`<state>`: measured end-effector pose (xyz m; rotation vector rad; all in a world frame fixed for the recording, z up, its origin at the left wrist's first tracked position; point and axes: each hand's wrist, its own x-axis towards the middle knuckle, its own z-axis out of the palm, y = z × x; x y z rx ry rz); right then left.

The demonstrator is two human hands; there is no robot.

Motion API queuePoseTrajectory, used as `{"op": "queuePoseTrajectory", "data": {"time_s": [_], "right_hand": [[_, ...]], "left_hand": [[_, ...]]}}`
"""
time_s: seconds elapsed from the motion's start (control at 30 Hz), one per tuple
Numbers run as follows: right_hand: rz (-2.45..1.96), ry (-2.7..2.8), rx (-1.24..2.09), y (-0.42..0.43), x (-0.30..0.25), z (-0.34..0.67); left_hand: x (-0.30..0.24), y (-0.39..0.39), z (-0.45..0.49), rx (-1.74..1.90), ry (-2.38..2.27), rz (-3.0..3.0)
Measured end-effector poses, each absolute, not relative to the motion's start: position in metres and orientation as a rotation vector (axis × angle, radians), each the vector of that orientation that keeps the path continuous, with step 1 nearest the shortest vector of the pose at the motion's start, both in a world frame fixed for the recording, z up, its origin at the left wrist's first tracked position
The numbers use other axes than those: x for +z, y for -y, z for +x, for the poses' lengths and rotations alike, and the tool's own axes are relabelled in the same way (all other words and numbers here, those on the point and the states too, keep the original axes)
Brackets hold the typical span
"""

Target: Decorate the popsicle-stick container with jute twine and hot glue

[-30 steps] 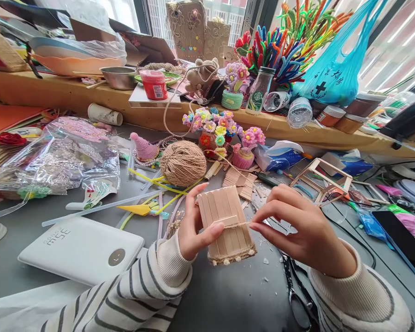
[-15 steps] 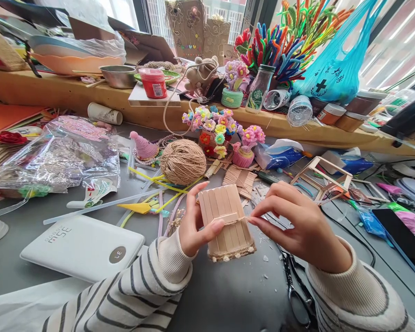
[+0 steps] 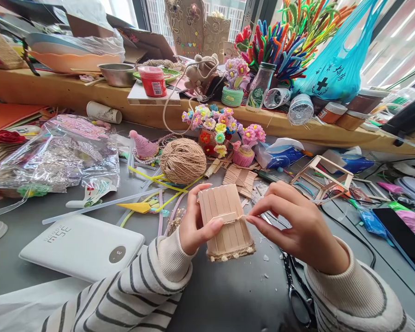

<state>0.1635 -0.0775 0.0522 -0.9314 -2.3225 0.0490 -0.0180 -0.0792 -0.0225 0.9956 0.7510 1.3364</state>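
Note:
A small box of wooden craft sticks (image 3: 224,203) is held tilted above the table, with twine and pale bits along its lower edge. My left hand (image 3: 198,226) grips its left side, thumb pressed on a short crosswise stick (image 3: 226,218) on the front. From beside that stick a thin strand of twine (image 3: 240,217) runs to the box's right edge. There my right hand (image 3: 287,221) pinches the strand between thumb and forefinger. Behind the box lies a ball of twine (image 3: 183,160).
Scissors (image 3: 297,295) lie by my right wrist, a white power bank (image 3: 83,246) by my left forearm. A stick frame (image 3: 323,177) and a phone (image 3: 403,237) are at right. Crochet flowers (image 3: 214,124) stand before the cluttered ledge (image 3: 141,117).
My right hand has shifted very slightly left, closer to the box's edge. The box and my left hand stay almost where they were.

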Motion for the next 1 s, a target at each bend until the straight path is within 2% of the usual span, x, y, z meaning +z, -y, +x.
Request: {"op": "queuePoseTrajectory", "data": {"time_s": [0.33, 1.0], "right_hand": [[-0.972, 2.314, 0.08, 0.0763, 0.0492, 0.1613], [-1.001, 2.336, 0.094, 0.0815, 0.0473, 0.1569]], "left_hand": [[-0.0202, 0.0783, -0.0227, 1.236, -0.782, 1.013], [-0.0203, 0.0769, -0.022, 1.291, -0.835, 1.052]]}}
